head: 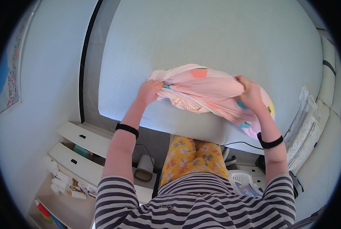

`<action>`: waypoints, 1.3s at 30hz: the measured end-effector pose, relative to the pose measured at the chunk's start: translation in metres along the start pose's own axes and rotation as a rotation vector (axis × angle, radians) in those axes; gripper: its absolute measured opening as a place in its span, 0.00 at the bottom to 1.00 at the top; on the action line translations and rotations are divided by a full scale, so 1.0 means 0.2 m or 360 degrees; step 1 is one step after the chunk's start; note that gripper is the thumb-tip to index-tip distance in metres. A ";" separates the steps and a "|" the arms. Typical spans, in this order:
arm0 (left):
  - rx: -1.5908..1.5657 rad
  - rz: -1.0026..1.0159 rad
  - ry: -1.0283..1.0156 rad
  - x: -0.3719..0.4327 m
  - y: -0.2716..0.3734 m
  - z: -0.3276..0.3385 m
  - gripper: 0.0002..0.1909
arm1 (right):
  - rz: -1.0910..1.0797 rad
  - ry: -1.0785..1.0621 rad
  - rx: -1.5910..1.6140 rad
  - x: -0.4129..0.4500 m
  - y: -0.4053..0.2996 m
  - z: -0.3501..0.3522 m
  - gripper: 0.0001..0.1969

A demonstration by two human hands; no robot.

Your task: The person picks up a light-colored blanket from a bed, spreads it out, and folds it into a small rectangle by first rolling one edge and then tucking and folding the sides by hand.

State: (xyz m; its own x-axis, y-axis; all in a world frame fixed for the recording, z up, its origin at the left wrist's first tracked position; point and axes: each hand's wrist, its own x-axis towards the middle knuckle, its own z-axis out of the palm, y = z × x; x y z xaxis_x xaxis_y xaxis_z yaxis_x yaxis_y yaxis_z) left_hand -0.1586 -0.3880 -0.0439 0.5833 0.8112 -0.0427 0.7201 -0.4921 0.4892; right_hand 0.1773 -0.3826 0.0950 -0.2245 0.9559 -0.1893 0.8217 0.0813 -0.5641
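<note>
A bunched pink cloth (213,86) with coral, teal and yellow printed shapes stretches between my two hands over the pale mattress (210,37). My left hand (150,92) grips its left end, where white-edged folds gather. Further right, my right hand (249,93) has hold of the upper edge, with the thumb side on top. From there the fabric hangs down past my right wrist towards the mattress's near edge. Whether it is a cover or a garment I cannot tell from these folds.
At the lower left is a white drawer cabinet (73,154) with drawers pulled partly out. A folded floral textile (305,137) lies along the right side. Near my legs are a white box-shaped device (144,168), a grey-white plastic stool (245,183) and a black cable (242,142).
</note>
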 end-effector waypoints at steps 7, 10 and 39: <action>-0.0010 -0.0069 0.0054 -0.06 0.13 0.15 0.10 | 0.0508 0.0486 0.0210 -0.04 0.29 -0.08 0.15; 0.0076 -0.0202 -0.0053 -0.15 0.17 0.28 0.10 | 0.0624 0.0591 -0.0083 0.08 0.40 -0.01 0.15; -0.3435 -0.1799 0.0285 0.18 0.63 0.24 0.21 | -0.0138 0.0527 0.0002 -0.16 -0.03 0.68 0.14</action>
State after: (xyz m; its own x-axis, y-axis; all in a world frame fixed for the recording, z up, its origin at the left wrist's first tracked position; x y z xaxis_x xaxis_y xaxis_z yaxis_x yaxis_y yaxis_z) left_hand -0.0275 -0.4359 -0.0261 0.3142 0.4862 -0.8154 -0.6738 0.7193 0.1692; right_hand 0.1084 -0.4528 -0.0057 -0.1109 0.9852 0.1306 0.8062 0.1661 -0.5679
